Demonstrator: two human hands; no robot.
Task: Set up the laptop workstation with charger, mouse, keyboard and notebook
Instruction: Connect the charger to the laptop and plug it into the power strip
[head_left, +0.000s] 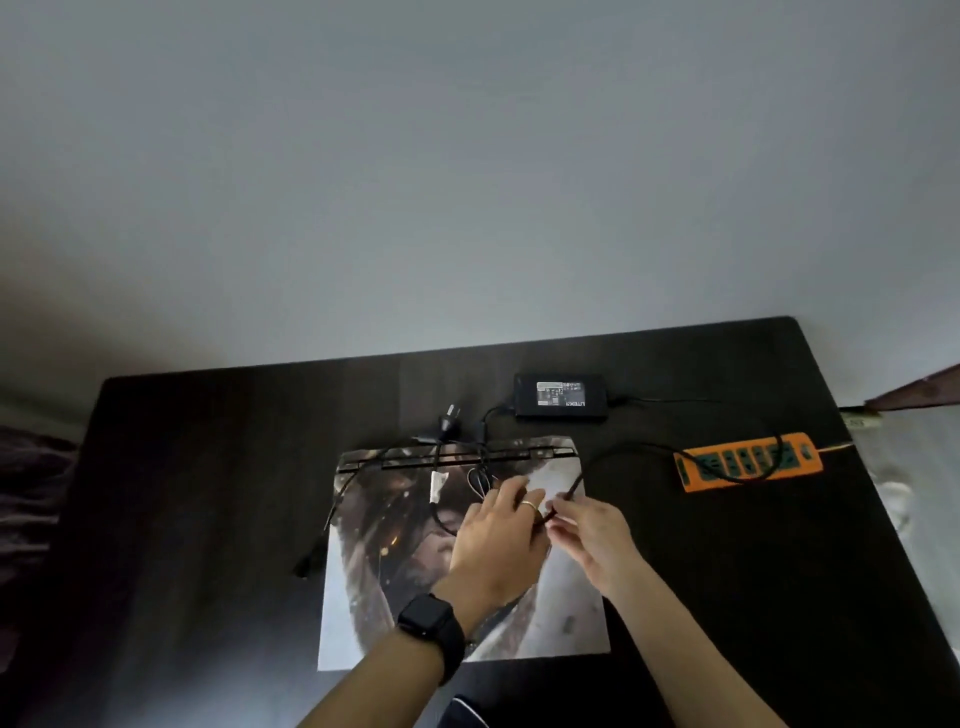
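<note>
While our right hand is pinching the end of the charger cable over the closed laptop, our left hand is lying against it, fingers nearly straight; we cannot tell whether it is gripping. The cable is looping across the orange power strip toward the charger brick, which is sitting on the table just beyond the laptop.

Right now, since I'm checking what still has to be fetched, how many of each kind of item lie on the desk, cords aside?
Laptop: 1
Charger brick: 1
Power strip: 1
Mouse: 0 in view
Keyboard: 0 in view
Notebook: 0 in view
Total: 3
</note>
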